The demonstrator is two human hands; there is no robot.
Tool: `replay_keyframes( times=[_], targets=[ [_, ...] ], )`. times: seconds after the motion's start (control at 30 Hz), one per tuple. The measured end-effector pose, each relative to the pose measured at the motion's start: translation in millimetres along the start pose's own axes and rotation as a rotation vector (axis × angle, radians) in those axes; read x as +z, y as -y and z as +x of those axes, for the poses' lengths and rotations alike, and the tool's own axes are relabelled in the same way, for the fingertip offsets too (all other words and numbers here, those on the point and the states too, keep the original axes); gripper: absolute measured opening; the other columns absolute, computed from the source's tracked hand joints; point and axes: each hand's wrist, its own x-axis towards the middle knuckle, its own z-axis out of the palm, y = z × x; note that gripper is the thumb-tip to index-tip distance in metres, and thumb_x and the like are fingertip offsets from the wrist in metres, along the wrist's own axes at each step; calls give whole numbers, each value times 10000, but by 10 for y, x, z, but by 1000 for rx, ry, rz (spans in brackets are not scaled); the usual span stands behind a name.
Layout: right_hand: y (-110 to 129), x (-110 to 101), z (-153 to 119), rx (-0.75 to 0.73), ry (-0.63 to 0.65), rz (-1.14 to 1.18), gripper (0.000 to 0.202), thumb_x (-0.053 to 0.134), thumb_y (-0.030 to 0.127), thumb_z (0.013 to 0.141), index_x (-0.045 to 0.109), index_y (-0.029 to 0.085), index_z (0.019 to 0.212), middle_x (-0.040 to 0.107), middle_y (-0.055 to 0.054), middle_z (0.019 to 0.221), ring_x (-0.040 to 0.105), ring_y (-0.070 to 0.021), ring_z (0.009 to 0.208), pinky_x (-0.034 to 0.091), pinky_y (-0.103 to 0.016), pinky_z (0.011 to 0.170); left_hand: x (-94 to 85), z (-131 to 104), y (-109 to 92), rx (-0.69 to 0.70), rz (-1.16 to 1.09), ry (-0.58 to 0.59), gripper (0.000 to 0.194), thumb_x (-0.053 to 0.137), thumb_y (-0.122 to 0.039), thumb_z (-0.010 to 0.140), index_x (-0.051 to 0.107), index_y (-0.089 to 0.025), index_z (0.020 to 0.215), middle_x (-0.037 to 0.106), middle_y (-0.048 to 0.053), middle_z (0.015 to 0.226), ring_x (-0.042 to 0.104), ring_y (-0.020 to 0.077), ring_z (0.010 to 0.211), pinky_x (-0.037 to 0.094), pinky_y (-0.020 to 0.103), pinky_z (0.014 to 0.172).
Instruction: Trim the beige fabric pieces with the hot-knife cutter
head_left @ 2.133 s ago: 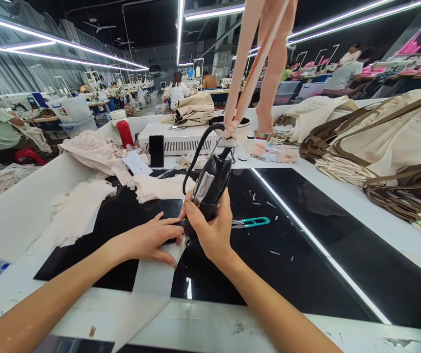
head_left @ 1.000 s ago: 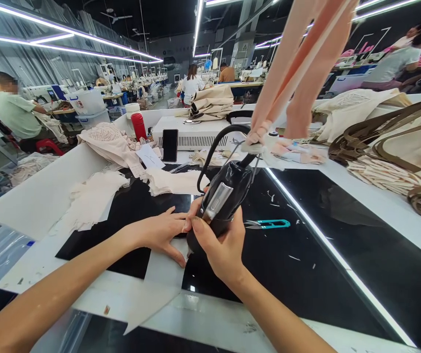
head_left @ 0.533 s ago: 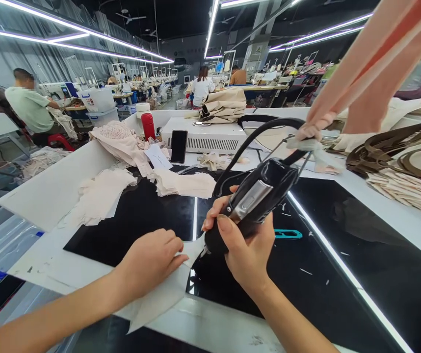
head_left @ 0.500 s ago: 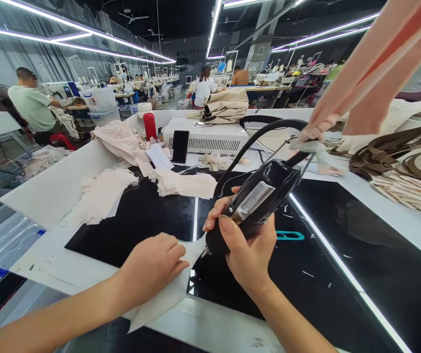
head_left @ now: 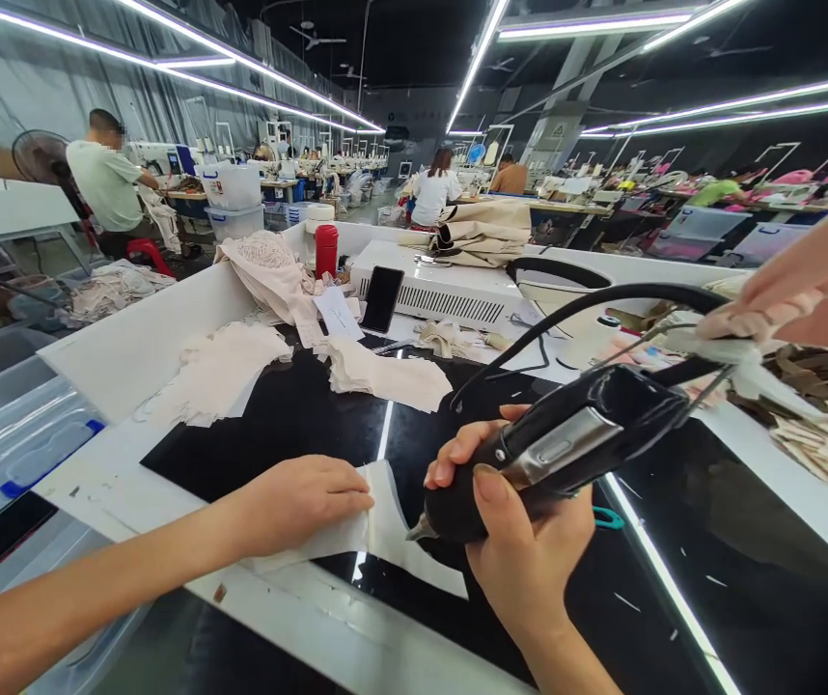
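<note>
My right hand [head_left: 522, 521] is wrapped round a black corded handheld tool [head_left: 565, 454] with a silver plate on its side. Its pointed metal tip aims down and left, close to the curved edge of a pale fabric piece [head_left: 389, 512]. Whether the tip touches the cloth I cannot tell. My left hand [head_left: 313, 507] lies flat on the fabric left of the tip, fingers stretched out and pressing it down; part of the cloth is hidden beneath. A black cable [head_left: 565, 319] arches behind the tool, whose upper end is tied to a hanging pink cloth strip [head_left: 805, 270].
A glossy black board [head_left: 276, 439] covers the table middle. Pale fabric stacks [head_left: 385, 376], a phone [head_left: 381, 299], a red bottle [head_left: 325, 251] and a white vented box [head_left: 435, 285] stand behind. A teal tool [head_left: 608, 518] lies right. Co-workers sit farther back.
The tool in my right hand is tilted lower. The fabric now lies flatter and spreads out on the board under the tip. My left hand has flattened on it; the view has shifted right.
</note>
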Motion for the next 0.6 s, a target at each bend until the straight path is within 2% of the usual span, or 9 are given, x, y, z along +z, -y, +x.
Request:
replay_keyframes(
  times=[0.13,0.3,0.4,0.6],
  targets=[
    [-3,-32,-46,12,14,16,338,788,340,901,578,294,1162,644,19,811,627,-172,604,565,-329,562,85,194,80,-36,11,-11,288,461,-63,1021,653,-127,1225,711,108,1217,675,200,1142,568,322,1005],
    [34,-124,-131,27,39,-8,329,777,331,917,588,306,1185,639,12,816,627,-175,619,576,-337,578,210,375,151,0,45,76,249,501,-45,1002,665,-122,1173,719,100,1201,674,221,1160,573,319,996],
    [91,-185,-178,42,33,-15,342,783,357,912,591,309,1190,631,10,808,621,-175,627,589,-337,585,244,356,168,21,75,80,236,503,-45,1003,663,-117,1160,729,97,1175,681,224,1140,573,319,992],
    [189,-225,-208,56,27,-25,348,780,357,914,582,295,1194,621,9,817,610,-177,638,588,-337,577,249,236,169,78,71,-23,222,476,-51,1019,655,-101,1141,730,96,1180,681,209,1135,571,310,1001]
  ],
)
